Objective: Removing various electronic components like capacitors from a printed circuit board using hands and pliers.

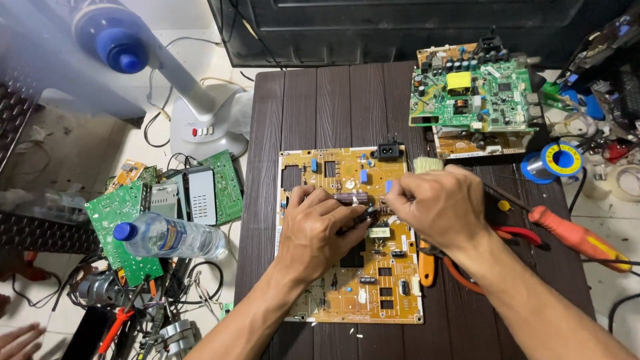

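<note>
1. Dark wood-grain planks formed the bench, set over a pale tiled floor crowded with electronics parts.
2. A tan circuit board lay flat near the middle of the bench; every place below is given relative to it.
3. The left hand rested on the board's centre, its grip curled around a small dark cylindrical component, fingertips pressed on it.
4. The right hand sat over the board's upper right part, fingers pinched together right beside the left fingertips; what that grip held was too small to tell.
5. A pale-bristled brush showed just above the right hand, at the board's upper right corner.
6. Orange-handled pliers lay just right of the board, partly under the right forearm, and an orange-handled screwdriver lay farther right.
7. A green circuit board sat stacked on another tan one, up and to the right of the board.
8. A blue spool of solder stood right of the board, below the green one.
9. Left of the board, off the bench, lay a clear water bottle with a blue cap across more green boards.
10. A white standing fan stood up and to the left.
</note>
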